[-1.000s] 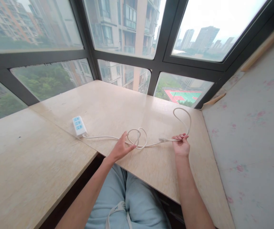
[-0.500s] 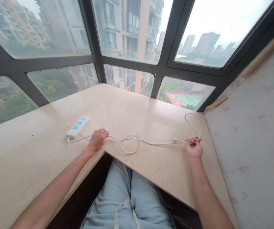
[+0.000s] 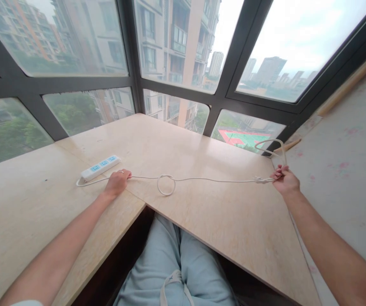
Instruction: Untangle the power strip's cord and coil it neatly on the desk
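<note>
A white power strip [image 3: 100,167] with blue sockets lies on the pale wooden desk [image 3: 202,212]. Its white cord [image 3: 211,180] runs right across the desk with one small loop [image 3: 165,185] in the middle. My left hand [image 3: 117,182] is closed round the cord close to the strip. At the desk's right end my right hand [image 3: 285,179] grips the cord beside the plug, and a further loop of cord arches above it.
Dark-framed windows [image 3: 214,91] wrap the far side of the desk. A floral-patterned wall [image 3: 345,161] rises on the right. A dark gap between two desk sections sits above my lap in light blue trousers [image 3: 176,259].
Both hands have moved apart, left hand leftward and right hand up to the right. The cord is pulled straighter and its loop has shrunk. The power strip has turned and shifted left.
</note>
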`<state>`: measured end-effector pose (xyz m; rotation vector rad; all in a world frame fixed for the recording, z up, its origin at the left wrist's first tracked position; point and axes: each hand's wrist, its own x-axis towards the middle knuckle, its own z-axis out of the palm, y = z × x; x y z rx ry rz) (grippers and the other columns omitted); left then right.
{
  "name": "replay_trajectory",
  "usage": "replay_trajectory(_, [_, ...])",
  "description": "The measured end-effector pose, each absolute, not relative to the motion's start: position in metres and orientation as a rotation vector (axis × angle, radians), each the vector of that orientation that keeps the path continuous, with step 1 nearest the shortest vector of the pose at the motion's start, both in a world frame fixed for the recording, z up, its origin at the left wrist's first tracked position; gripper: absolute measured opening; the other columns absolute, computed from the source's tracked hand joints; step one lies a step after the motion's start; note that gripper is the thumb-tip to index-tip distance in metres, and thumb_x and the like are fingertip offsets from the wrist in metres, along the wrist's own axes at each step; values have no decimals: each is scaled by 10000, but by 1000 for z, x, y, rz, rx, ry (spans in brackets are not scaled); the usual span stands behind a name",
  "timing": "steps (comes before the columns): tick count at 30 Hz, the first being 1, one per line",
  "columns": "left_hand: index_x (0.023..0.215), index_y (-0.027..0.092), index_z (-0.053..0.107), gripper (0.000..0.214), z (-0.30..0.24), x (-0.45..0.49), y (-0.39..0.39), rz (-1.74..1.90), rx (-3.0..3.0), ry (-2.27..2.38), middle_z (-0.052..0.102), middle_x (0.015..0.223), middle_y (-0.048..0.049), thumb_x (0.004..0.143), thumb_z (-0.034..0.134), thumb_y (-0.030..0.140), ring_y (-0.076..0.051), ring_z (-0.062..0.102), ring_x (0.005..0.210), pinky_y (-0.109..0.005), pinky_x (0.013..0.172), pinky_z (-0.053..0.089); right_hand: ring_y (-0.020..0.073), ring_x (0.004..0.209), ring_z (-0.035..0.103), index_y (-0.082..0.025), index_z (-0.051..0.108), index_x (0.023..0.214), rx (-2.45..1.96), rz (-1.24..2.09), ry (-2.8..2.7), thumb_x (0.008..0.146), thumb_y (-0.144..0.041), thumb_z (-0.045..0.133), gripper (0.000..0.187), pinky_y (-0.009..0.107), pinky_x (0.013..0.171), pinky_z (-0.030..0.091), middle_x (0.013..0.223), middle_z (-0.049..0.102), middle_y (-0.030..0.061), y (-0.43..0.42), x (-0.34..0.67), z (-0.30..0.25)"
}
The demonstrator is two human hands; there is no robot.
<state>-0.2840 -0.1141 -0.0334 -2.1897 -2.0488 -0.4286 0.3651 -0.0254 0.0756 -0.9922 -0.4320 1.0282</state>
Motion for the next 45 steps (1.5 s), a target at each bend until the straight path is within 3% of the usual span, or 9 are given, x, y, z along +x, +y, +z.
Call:
replay_trajectory(4, [872,170,608,239,-34,-282,-107,-415,-2194,-2047,666,929,-129,904,372,194,-273,607,894,-377,759,403,27,367,378,-184,444,651,-1063,983,-471,900,45,364,347,158,358,260,527,506,-47,-23,368,97])
replay_trajectory(10, [899,164,621,261,-33,-283,-100,-358,-2182,-2052,648,958,-134,916,365,211,-285,594,918,-380,765,398,23,313,307,-182,465,676,-1149,1002,-441,942,-24,365,325,141,323,259,455,409,-81,-31,370,104])
replay_trajectory(16, [912,164,632,307,-29,-280,-92,-264,-2102,-2151,630,1017,-159,930,337,248,-325,567,1000,-408,776,399,36,277,222,-189,430,671,-1158,1088,-386,992,-237,399,326,161,267,214,407,310,-108,-42,368,98])
replay_trajectory(21, [966,137,639,332,-19,-265,-91,-155,-2023,-2233,619,1061,-196,895,317,174,-353,556,1016,-474,810,394,53,263,184,-220,326,635,-1107,1190,-277,986,-347,398,380,188,252,181,383,232,-119,-56,359,90])
replay_trajectory(26, [1116,127,615,399,-11,-228,-87,-121,-2127,-2209,589,1247,-197,787,390,110,-329,517,1176,-510,932,363,54,260,195,-224,306,620,-965,1265,-192,971,-366,399,390,201,259,175,375,235,-115,-74,342,73])
replay_trajectory(30, [1274,152,547,529,-4,-185,-83,-101,-2387,-2169,574,1325,-159,756,475,234,-309,490,1261,-479,1003,358,53,262,189,-225,257,604,-928,1228,-148,944,-372,440,413,200,266,161,375,229,-116,-82,335,52])
replay_trajectory(38, [1278,144,526,553,-1,-139,-88,-193,-2483,-2182,628,1234,-170,755,507,322,-324,581,1155,-435,929,444,47,270,227,-214,174,604,-966,1199,-121,938,-339,470,464,178,299,200,373,252,-113,-106,340,3])
replay_trajectory(45, [1381,134,430,694,-14,-133,-89,-444,-2546,-2180,534,1374,-189,739,579,350,-347,474,1296,-459,1046,364,48,308,363,-203,239,599,-1006,1291,-191,984,-362,393,444,152,356,360,408,341,-90,-123,337,-25])
